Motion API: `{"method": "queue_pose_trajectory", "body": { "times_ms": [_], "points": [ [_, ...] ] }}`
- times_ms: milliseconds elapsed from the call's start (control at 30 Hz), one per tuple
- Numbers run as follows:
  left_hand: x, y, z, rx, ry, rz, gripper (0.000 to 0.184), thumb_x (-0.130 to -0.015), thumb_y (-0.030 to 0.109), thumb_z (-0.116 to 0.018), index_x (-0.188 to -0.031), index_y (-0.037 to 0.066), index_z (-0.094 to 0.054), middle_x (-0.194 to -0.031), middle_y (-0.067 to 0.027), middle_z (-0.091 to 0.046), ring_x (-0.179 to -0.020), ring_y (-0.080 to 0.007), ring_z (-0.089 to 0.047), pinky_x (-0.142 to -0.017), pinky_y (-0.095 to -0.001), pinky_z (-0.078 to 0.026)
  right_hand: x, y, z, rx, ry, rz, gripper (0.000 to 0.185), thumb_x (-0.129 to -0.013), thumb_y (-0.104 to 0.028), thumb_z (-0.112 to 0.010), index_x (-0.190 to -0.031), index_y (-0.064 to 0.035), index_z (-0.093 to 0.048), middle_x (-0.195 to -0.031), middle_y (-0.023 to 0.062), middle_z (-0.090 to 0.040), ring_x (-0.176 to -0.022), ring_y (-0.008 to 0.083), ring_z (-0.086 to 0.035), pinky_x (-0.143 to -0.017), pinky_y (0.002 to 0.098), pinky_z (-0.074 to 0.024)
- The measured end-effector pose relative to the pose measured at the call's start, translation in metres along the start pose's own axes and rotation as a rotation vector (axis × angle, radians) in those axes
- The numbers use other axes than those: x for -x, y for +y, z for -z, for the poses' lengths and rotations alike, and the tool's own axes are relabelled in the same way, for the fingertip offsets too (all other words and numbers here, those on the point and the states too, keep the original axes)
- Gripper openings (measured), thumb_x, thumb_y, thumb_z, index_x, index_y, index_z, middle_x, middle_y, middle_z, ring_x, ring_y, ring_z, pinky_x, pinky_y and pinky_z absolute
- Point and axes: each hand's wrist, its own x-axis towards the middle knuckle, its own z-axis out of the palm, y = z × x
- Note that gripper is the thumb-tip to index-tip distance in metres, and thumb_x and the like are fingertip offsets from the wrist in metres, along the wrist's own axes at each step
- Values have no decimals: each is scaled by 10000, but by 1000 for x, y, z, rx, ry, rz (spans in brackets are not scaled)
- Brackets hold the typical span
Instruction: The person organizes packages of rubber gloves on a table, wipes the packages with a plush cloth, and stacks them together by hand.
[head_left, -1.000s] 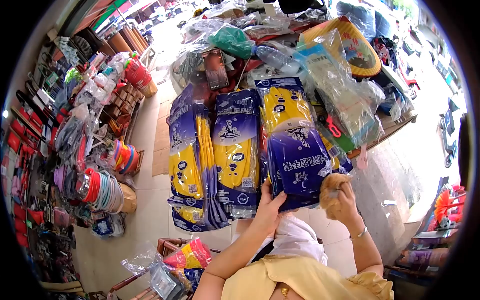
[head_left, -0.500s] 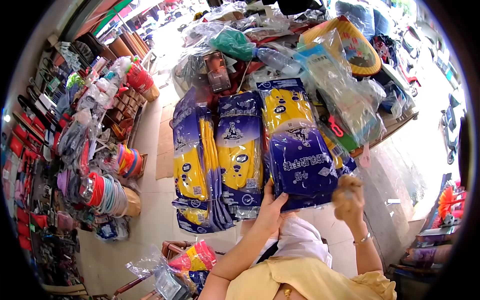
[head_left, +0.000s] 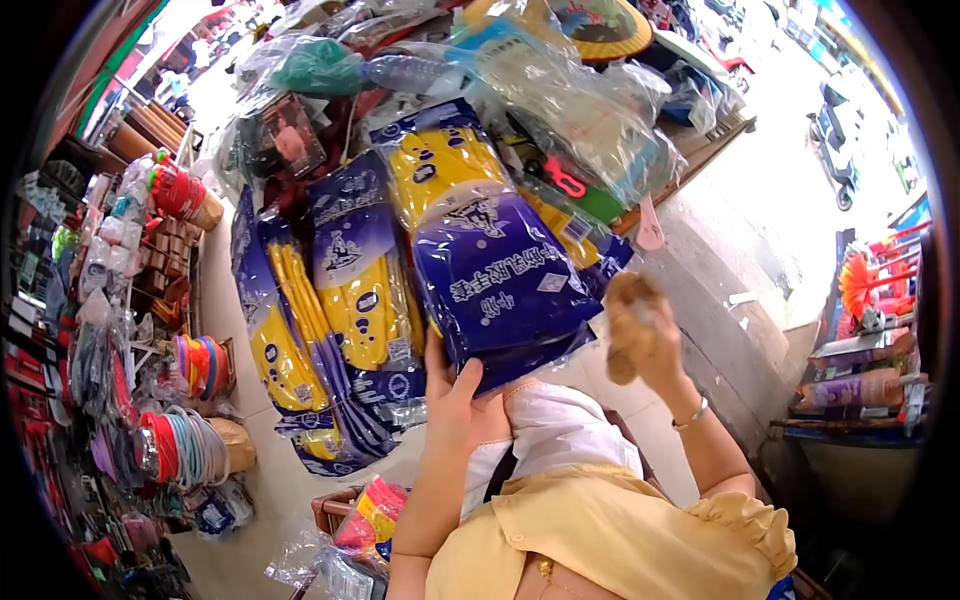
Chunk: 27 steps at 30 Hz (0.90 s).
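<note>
My left hand (head_left: 456,400) grips the lower left edge of a blue and yellow packet of rubber gloves (head_left: 500,270), thumb on top. The packet is wrapped in clear plastic and lies at the right of the pile. Beside its lower right corner, my right hand (head_left: 655,350) is closed on a brown, cloth-like thing (head_left: 628,325); motion blur hides its exact kind. More glove packets (head_left: 350,260) lie to the left, the leftmost ones (head_left: 285,340) overlapping in a stack.
Plastic bags (head_left: 560,100), a clear bottle (head_left: 415,72) and a yellow straw hat (head_left: 605,25) crowd the table behind the packets. Shelves of goods and hose coils (head_left: 195,445) stand on the left. Below, a chair (head_left: 335,508) holds bagged items. Wrapped goods (head_left: 850,390) stand at right.
The view has swung, so the pile appears farther left and higher. My right hand with the brown thing sits slightly farther from the packet. My left hand keeps its grip.
</note>
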Motion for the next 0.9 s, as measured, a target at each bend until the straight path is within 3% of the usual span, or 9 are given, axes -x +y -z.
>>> {"method": "queue_pose_trajectory", "body": {
  "times_ms": [133, 300, 400, 467, 533, 667, 767, 833, 900],
  "points": [
    [33, 10, 2, -407, -127, -234, 876, -843, -21, -565, -1528, 80, -29, -1373, -166, -475, -1132, -300, -583, -891, -388, -522, -2, -12, 38, 257, 165, 93, 294, -827, -25, -639, -1114, 29, -608, -1128, 145, -600, -1045, 204, -598, -869, 317, -504],
    [48, 36, 19, -1582, -237, -721, 756, -693, 195, -810, -1358, 50, -480, -1454, -233, -360, -1303, -399, -387, -971, -421, -421, -17, -38, 19, 105, 205, -39, 363, -769, -34, -702, -1112, 29, -599, -1158, 137, -578, -1027, 228, -595, -891, 320, -478],
    [19, 38, -18, -1848, -359, -791, 799, -628, 158, -827, -1351, 92, -494, -1454, -194, -378, -1278, -423, -417, -1013, -508, -349, -19, -39, 8, 116, 142, 66, 405, -736, -51, -725, -1111, 31, -598, -1151, 142, -576, -1033, 251, -591, -914, 336, -459],
    [-9, 28, -18, -1861, -326, -825, 736, -652, 179, -806, -1333, 152, -530, -1455, -191, -382, -1329, -408, -363, -1054, -526, -305, -18, -41, 8, 56, 152, 48, 431, -718, -72, -744, -1110, 33, -596, -1126, 154, -588, -1047, 273, -585, -926, 351, -447],
    [-19, 35, -19, -1869, -344, -873, 615, -690, 151, -771, -1275, 135, -581, -1344, -183, -513, -1256, -367, -475, -1020, -484, -370, -16, -38, 12, 163, 164, 195, 499, -827, -122, -739, -1246, 46, -525, -1145, 81, -618, -1040, 143, -585, -907, 313, -485],
    [-36, 51, -11, -1722, -289, -914, 448, -757, 121, -739, -1189, 87, -626, -1087, -171, -663, -1034, -307, -641, -865, -396, -490, -19, -62, 16, -96, 402, -67, 374, -807, -58, -716, -1151, 22, -591, -1134, 111, -623, -984, 166, -615, -856, 288, -501],
    [-38, 64, -22, -1404, -123, -576, 258, -854, 126, -693, -1085, 25, -638, -839, -123, -695, -667, -224, -696, -574, -304, -514, -22, -71, 0, -69, 445, 162, 390, -805, -61, -726, -1167, -5, -593, -1112, 89, -629, -967, 169, -621, -851, 303, -507],
    [-41, 63, -21, -1315, -109, -559, 247, -866, 137, -689, -1077, 19, -639, -830, -121, -692, -647, -194, -690, -574, -295, -509, -25, -78, -24, 10, 441, 233, 395, -787, -76, -734, -1159, -33, -608, -1120, 90, -624, -1007, 197, -613, -876, 341, -496],
    [-42, 65, -16, -1304, -82, -514, 223, -879, 117, -675, -1067, 4, -638, -831, -120, -688, -697, -151, -691, -613, -283, -510, -37, -89, -68, 270, 19, 610, 387, -733, -193, -725, -1110, -138, -654, -1187, 84, -593, -1121, 314, -517, -939, 447, -392]
  ]
}}
